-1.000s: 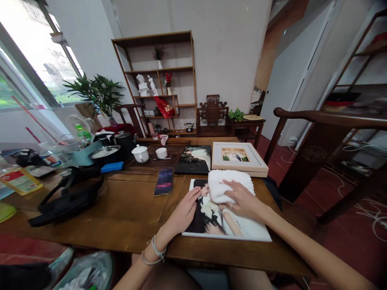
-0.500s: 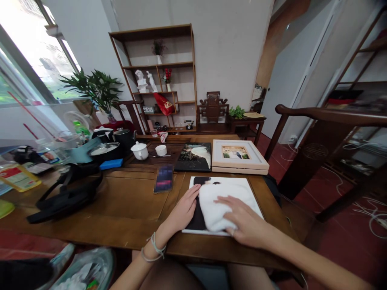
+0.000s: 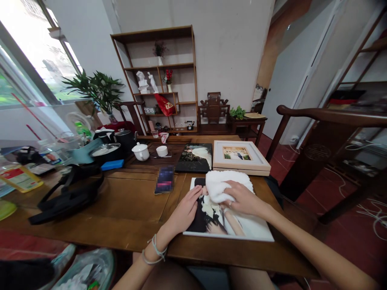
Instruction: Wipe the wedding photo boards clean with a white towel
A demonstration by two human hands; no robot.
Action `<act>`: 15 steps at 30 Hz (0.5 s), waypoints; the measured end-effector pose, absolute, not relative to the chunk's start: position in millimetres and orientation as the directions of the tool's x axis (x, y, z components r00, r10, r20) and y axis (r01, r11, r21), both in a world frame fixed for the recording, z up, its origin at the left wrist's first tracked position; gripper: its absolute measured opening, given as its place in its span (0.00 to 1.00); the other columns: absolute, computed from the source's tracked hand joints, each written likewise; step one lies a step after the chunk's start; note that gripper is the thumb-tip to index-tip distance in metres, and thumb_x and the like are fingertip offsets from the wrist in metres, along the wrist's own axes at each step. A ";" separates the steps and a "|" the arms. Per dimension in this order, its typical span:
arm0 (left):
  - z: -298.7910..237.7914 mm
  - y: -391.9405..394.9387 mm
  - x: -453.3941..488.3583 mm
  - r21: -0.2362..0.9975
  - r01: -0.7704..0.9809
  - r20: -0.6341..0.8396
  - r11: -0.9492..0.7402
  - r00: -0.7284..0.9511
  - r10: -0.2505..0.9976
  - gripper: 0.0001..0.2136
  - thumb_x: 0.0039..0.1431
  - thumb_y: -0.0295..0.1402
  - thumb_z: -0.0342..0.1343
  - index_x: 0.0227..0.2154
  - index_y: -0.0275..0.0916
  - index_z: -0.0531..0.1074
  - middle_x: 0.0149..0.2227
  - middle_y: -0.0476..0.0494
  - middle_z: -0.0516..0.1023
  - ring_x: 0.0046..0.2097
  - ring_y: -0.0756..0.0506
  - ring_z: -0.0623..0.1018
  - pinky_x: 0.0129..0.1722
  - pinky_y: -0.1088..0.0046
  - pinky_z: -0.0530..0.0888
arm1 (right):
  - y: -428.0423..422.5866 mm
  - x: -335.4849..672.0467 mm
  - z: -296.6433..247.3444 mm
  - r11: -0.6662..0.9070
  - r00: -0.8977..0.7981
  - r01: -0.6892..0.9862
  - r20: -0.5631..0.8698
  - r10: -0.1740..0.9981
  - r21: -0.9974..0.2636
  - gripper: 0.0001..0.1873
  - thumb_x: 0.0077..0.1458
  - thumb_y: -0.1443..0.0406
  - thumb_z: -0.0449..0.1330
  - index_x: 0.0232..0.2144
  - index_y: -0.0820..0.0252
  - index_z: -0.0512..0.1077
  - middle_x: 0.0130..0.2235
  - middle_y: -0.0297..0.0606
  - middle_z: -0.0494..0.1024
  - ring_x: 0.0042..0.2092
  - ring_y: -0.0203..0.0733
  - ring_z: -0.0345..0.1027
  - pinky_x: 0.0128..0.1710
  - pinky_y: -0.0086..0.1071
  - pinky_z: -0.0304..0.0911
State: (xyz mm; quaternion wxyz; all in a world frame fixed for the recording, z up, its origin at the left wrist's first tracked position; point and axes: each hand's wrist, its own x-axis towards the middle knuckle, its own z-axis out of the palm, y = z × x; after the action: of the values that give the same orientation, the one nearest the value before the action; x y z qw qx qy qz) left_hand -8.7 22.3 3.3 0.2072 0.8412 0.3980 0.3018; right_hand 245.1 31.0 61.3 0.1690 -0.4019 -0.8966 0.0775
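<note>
A large photo print (image 3: 256,227) lies flat on the wooden table (image 3: 127,205) in front of me. My left hand (image 3: 186,209) rests flat on the print's left edge, fingers stretched out. My right hand (image 3: 244,199) presses a white cloth (image 3: 219,185) onto the far part of the print, fingers curled over the cloth. A ring shows on that hand.
Behind the print lie a dark photo panel (image 3: 195,158) and a light framed picture (image 3: 238,156). A phone (image 3: 165,180), a black bag (image 3: 68,193), pots, a teapot (image 3: 140,152) and cups crowd the left. A dark wooden chair (image 3: 317,133) stands right.
My right hand has slid the white cloth from the near part of the print back up to its far part. My left hand has stayed on the left edge.
</note>
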 end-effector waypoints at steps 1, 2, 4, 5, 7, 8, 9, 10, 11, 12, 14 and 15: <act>3.4 22.2 -8.8 0.588 0.545 0.344 -0.597 0.499 0.795 0.22 0.64 0.26 0.38 0.61 0.41 0.57 0.65 0.42 0.57 0.66 0.45 0.56 0.66 0.55 0.54 | 19.9 244.5 62.1 0.668 -0.633 0.688 0.216 0.743 -0.283 0.13 0.48 0.70 0.56 0.37 0.60 0.75 0.52 0.48 0.71 0.53 0.53 0.61 0.53 0.44 0.56; 3.5 22.1 -8.9 0.588 0.547 0.344 -0.596 0.498 0.796 0.22 0.64 0.26 0.38 0.61 0.42 0.57 0.65 0.43 0.57 0.66 0.45 0.56 0.66 0.56 0.54 | 7.4 244.0 63.5 0.671 -0.649 0.681 0.183 0.739 -0.293 0.13 0.48 0.70 0.57 0.38 0.60 0.75 0.54 0.49 0.69 0.55 0.53 0.60 0.54 0.45 0.55; 4.2 21.6 -8.8 0.588 0.551 0.339 -0.592 0.497 0.799 0.23 0.64 0.26 0.38 0.61 0.42 0.57 0.65 0.43 0.57 0.66 0.45 0.56 0.66 0.56 0.54 | -19.4 243.1 68.3 0.683 -0.688 0.659 0.113 0.717 -0.315 0.13 0.47 0.69 0.57 0.38 0.60 0.75 0.57 0.48 0.67 0.58 0.54 0.57 0.57 0.45 0.52; 4.7 21.4 -8.7 0.589 0.553 0.334 -0.589 0.497 0.801 0.23 0.64 0.26 0.38 0.61 0.42 0.57 0.65 0.43 0.57 0.66 0.45 0.56 0.66 0.56 0.54 | -32.0 242.7 71.4 0.694 -0.709 0.643 0.088 0.699 -0.324 0.13 0.47 0.69 0.58 0.37 0.59 0.75 0.58 0.47 0.66 0.59 0.54 0.55 0.58 0.45 0.51; 5.4 21.0 -8.5 0.590 0.558 0.323 -0.583 0.499 0.804 0.23 0.64 0.26 0.38 0.61 0.41 0.57 0.65 0.43 0.56 0.66 0.45 0.55 0.66 0.55 0.54 | -50.6 242.3 78.4 0.721 -0.749 0.605 0.068 0.659 -0.338 0.13 0.46 0.69 0.59 0.37 0.57 0.75 0.58 0.44 0.66 0.60 0.53 0.55 0.58 0.42 0.51; 5.6 20.9 -8.5 0.591 0.558 0.320 -0.583 0.501 0.804 0.23 0.64 0.26 0.38 0.61 0.41 0.57 0.65 0.43 0.56 0.66 0.45 0.55 0.66 0.55 0.54 | -55.2 242.3 81.7 0.730 -0.760 0.591 0.067 0.647 -0.344 0.12 0.46 0.69 0.59 0.36 0.56 0.75 0.57 0.43 0.68 0.59 0.53 0.56 0.57 0.41 0.52; 5.5 20.9 -8.5 0.592 0.556 0.320 -0.584 0.502 0.803 0.23 0.64 0.26 0.38 0.61 0.41 0.57 0.65 0.42 0.56 0.66 0.45 0.55 0.66 0.55 0.54 | -56.1 242.7 84.4 0.731 -0.763 0.586 0.065 0.643 -0.349 0.12 0.46 0.69 0.59 0.36 0.55 0.75 0.55 0.42 0.69 0.57 0.52 0.58 0.56 0.40 0.54; 5.1 21.0 -8.6 0.593 0.552 0.324 -0.586 0.502 0.802 0.23 0.64 0.26 0.38 0.61 0.41 0.57 0.65 0.42 0.56 0.66 0.45 0.55 0.66 0.55 0.54 | -53.3 243.4 86.3 0.723 -0.756 0.595 0.060 0.651 -0.352 0.11 0.47 0.68 0.59 0.36 0.55 0.75 0.52 0.42 0.71 0.55 0.51 0.61 0.53 0.39 0.56; 4.5 21.1 -8.8 0.594 0.547 0.331 -0.590 0.502 0.799 0.23 0.64 0.26 0.38 0.61 0.41 0.57 0.65 0.42 0.56 0.66 0.45 0.55 0.66 0.55 0.54 | -47.0 244.5 87.3 0.708 -0.741 0.613 0.055 0.669 -0.351 0.10 0.48 0.68 0.58 0.35 0.55 0.75 0.49 0.42 0.73 0.51 0.50 0.64 0.51 0.38 0.58; 3.8 21.3 -9.0 0.594 0.541 0.340 -0.595 0.501 0.796 0.23 0.64 0.26 0.38 0.61 0.42 0.57 0.65 0.42 0.56 0.66 0.45 0.55 0.66 0.55 0.54 | -37.9 245.9 87.4 0.687 -0.717 0.641 0.055 0.695 -0.343 0.10 0.49 0.68 0.57 0.35 0.55 0.75 0.46 0.42 0.74 0.48 0.49 0.66 0.48 0.38 0.59; 2.1 21.8 -9.5 0.592 0.535 0.353 -0.603 0.500 0.791 0.23 0.64 0.26 0.38 0.61 0.42 0.56 0.65 0.43 0.56 0.66 0.45 0.55 0.66 0.55 0.54 | -13.5 249.2 85.6 0.643 -0.659 0.695 0.073 0.749 -0.320 0.10 0.52 0.67 0.55 0.35 0.56 0.74 0.41 0.42 0.74 0.44 0.49 0.67 0.45 0.40 0.61; 1.3 22.1 -9.7 0.590 0.534 0.356 -0.605 0.501 0.789 0.23 0.64 0.26 0.38 0.62 0.43 0.56 0.65 0.43 0.56 0.66 0.45 0.55 0.66 0.55 0.54 | 0.2 250.6 84.3 0.626 -0.635 0.711 0.092 0.767 -0.320 0.11 0.53 0.67 0.54 0.37 0.57 0.74 0.40 0.43 0.74 0.43 0.49 0.66 0.44 0.41 0.61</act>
State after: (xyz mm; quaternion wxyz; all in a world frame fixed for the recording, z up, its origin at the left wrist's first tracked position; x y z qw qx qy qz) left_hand -9.7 22.1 1.3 0.2066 0.8412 0.3932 0.3083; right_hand 250.6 0.2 84.3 0.1105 -0.4128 -0.8950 0.1279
